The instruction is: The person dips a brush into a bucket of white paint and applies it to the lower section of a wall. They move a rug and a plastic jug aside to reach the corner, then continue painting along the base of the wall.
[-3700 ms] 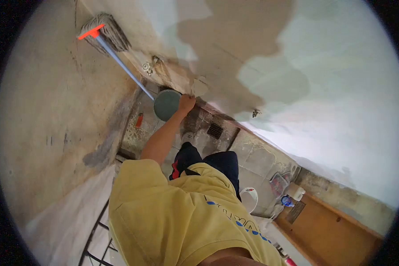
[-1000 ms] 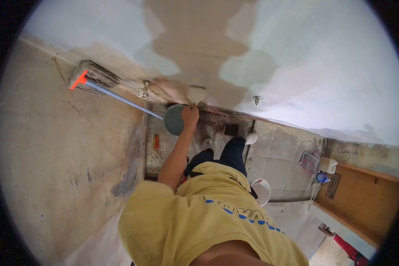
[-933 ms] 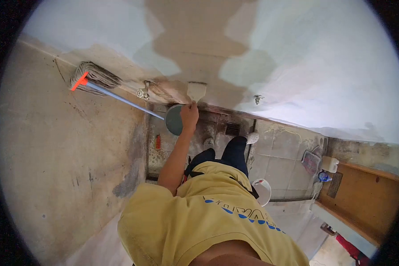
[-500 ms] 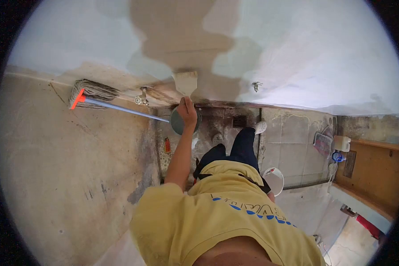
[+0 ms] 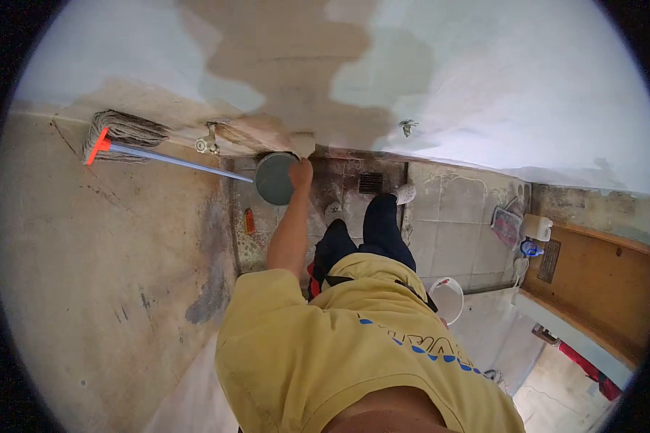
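Observation:
My left hand point(image 5: 301, 175) is closed around the handle of a wide, flat, pale brush point(image 5: 303, 144). The brush is low in front of the wall point(image 5: 477, 94), just beside the round grey-green lid or tub top point(image 5: 274, 179); whether its bristles touch the wall I cannot tell. Darker, damp-looking patches point(image 5: 289, 79) spread over the wall above it. At my right side hangs a white bucket point(image 5: 448, 299), keeping its place by my body. Only a sliver of my right hand point(image 5: 444, 322) shows at its rim, and the fingers are mostly hidden.
A mop point(image 5: 126, 137) with a blue pole leans at the left, near a wall tap point(image 5: 207, 143). An orange bottle point(image 5: 249, 221) lies on the floor. A floor drain point(image 5: 370, 183) is near my feet. To the right are a dustpan point(image 5: 507, 225), a jug point(image 5: 538, 227) and a wooden cabinet point(image 5: 607, 267).
My left hand has lowered the brush from the wall toward its base. The view has shifted right, showing more of the round grey-green top. The white bucket stays at my right side.

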Available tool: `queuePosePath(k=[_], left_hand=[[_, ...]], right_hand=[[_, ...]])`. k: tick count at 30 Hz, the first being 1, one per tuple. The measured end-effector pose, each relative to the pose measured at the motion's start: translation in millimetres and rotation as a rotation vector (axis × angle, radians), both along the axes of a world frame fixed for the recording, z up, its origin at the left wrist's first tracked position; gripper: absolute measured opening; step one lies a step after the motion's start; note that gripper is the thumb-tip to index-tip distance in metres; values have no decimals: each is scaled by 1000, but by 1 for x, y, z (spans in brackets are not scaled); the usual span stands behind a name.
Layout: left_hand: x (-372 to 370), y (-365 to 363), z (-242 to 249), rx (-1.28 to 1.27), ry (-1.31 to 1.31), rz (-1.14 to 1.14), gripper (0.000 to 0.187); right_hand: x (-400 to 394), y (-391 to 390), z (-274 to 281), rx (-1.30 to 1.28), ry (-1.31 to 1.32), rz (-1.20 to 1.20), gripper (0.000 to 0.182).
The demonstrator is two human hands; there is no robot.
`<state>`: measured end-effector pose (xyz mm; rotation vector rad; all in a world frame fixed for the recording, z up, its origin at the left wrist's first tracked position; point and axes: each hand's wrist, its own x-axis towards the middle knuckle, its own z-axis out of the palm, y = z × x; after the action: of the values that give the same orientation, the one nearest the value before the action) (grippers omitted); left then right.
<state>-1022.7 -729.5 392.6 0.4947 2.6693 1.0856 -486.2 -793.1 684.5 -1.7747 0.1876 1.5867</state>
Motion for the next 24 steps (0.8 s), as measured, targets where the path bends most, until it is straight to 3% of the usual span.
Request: queuePosePath(k=[1, 2, 3, 4, 6, 7, 9, 11, 12, 13, 18, 22, 24], left_hand=[[-4, 1, 30, 4, 17, -63, 47], [-2, 3, 73, -5, 13, -71, 47], [2, 8, 128, -20, -180, 15, 46], [8, 8, 156, -38, -370, 103, 45], [10, -8, 147, 55, -217, 44, 45], [13, -13, 143, 159, -67, -5, 45], [26, -20, 161, 283, -127, -9, 43], [33, -22, 186, 403, -180, -10, 42], [42, -19, 196, 402, -62, -14, 43], [50, -18, 201, 401, 55, -19, 44], [73, -23, 184, 331, -63, -52, 42], [97, -25, 198, 379, -264, 29, 38], [101, -32, 180, 360, -283, 11, 37]], right_hand=[[19, -6, -13, -3, -2, -4, 32], [49, -17, -35, 115, -570, 780, 33], [75, -26, -55, 226, -1126, 1572, 35], [88, -28, -66, 208, -1120, 1567, 35], [92, -24, -85, 175, -1061, 1580, 27], [76, -18, -81, 163, -1059, 1565, 27], [16, 2, -42, 69, -156, -141, 20], [93, -24, -121, 110, -325, 684, 18], [132, -37, -159, 189, -453, 1022, 19], [131, -41, -162, 180, -450, 1009, 19], [79, -1, -187, -21, -269, -23, 40], [59, -3, -177, 61, -258, -122, 43], [50, -2, -165, 20, -309, -158, 43]])
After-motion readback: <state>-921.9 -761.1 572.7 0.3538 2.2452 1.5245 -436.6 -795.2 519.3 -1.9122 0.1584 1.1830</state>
